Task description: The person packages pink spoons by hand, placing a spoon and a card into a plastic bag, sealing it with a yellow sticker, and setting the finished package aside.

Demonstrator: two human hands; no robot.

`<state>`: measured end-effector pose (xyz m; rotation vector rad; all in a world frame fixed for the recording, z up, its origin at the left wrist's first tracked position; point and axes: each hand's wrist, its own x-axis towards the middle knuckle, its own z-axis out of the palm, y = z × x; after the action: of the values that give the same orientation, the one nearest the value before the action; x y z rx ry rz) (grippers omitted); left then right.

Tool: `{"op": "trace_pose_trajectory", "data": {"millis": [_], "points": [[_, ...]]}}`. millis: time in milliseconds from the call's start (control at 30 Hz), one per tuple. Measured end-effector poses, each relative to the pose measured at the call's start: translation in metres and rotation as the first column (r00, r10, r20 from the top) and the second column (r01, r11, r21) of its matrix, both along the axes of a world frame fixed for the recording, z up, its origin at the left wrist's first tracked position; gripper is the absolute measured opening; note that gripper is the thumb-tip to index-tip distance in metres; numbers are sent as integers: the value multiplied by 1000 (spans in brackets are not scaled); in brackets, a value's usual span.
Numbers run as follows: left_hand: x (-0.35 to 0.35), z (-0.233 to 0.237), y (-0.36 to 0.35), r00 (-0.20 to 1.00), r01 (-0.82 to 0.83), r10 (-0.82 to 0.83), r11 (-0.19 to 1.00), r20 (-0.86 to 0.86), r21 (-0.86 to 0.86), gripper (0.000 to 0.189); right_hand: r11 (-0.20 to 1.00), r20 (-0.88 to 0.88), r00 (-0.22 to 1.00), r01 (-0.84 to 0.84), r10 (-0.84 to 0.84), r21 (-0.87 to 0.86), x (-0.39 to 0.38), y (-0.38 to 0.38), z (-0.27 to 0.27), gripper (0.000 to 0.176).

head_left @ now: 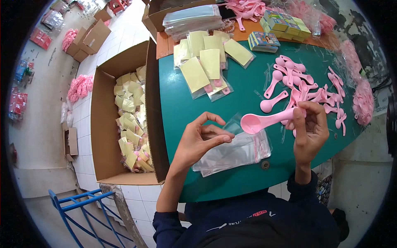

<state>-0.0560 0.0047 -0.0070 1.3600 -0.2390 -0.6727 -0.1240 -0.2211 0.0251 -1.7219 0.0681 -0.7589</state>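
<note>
- Your right hand point(310, 130) has its grip pinched tight on the spoon point(271, 119) handle.
- The spoon's long axis runs 3 to 9 o'clock, bowl at 9.
- Your left hand point(202, 138) pinches a bag point(233, 128) just at 9 o'clock of the bowl, above the counter point(248, 91).

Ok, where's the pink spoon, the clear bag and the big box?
pink spoon point(271, 118), head view, middle of its handle.
clear bag point(234, 127), head view, upper part beside the pinching fingers.
cardboard box point(103, 124), head view, bare inner wall.
</note>
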Motion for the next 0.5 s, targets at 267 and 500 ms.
{"op": "trace_pose_trajectory", "data": {"millis": [267, 500], "points": [[-1, -5, -6, 998, 42, -43, 999, 42, 33, 35, 993, -112, 988, -112, 107, -44, 11, 9, 4, 16], [0, -6, -12, 984, 132, -144, 984, 101, 120, 30, 956, -199, 955, -250, 218, -154, 17, 17, 6, 24]]}}
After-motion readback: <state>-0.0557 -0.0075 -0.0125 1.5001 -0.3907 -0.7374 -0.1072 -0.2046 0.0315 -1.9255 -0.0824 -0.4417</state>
